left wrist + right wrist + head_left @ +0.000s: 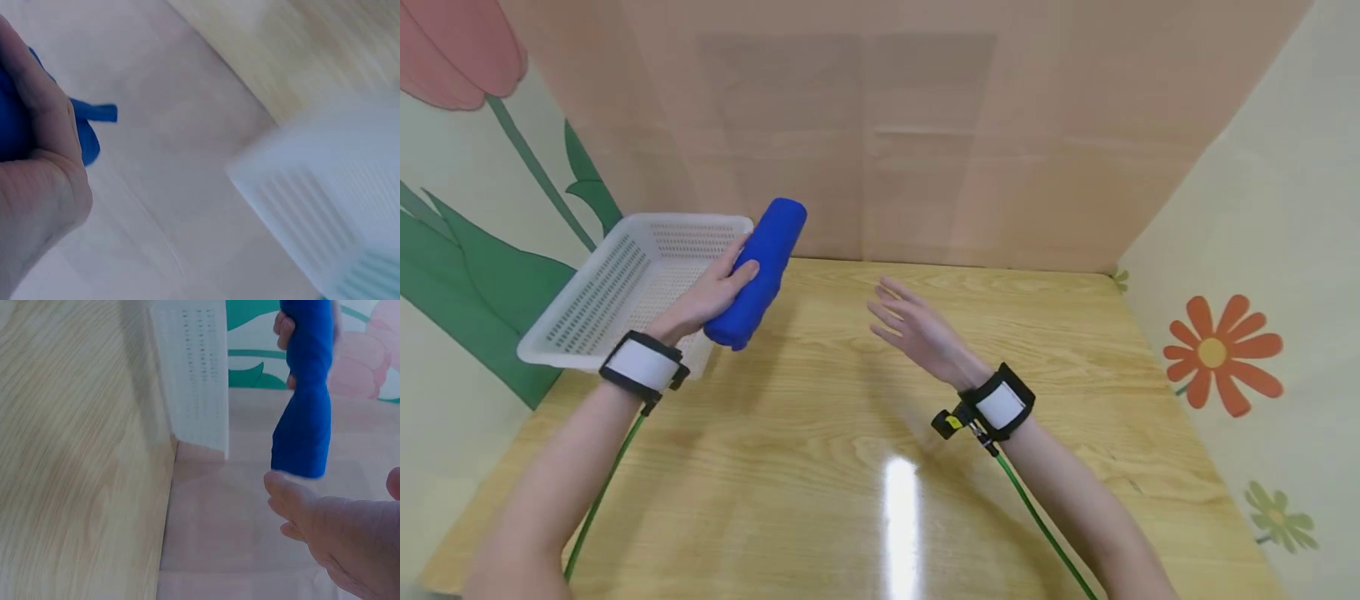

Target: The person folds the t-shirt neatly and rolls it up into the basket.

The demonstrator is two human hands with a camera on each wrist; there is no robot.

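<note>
My left hand (715, 290) grips a rolled-up blue cloth (765, 271) around its middle. The roll is held tilted, above the table near the basket's right side. In the left wrist view a narrow blue strip and a loose fold of the cloth (90, 147) stick out past the hand. My right hand (925, 333) hangs over the middle of the table, palm toward the left, fingers extended and holding nothing. The right wrist view has its fingertips overlapping the lower end of the blue roll, while the head view puts a gap between them.
A white perforated plastic basket (587, 304) stands at the back left of the wooden table (820, 433). Brown paper (925, 167) covers the back wall, right at the table's far edge. Painted side walls flank the table. Green cables (1037, 517) trail from both wrist straps.
</note>
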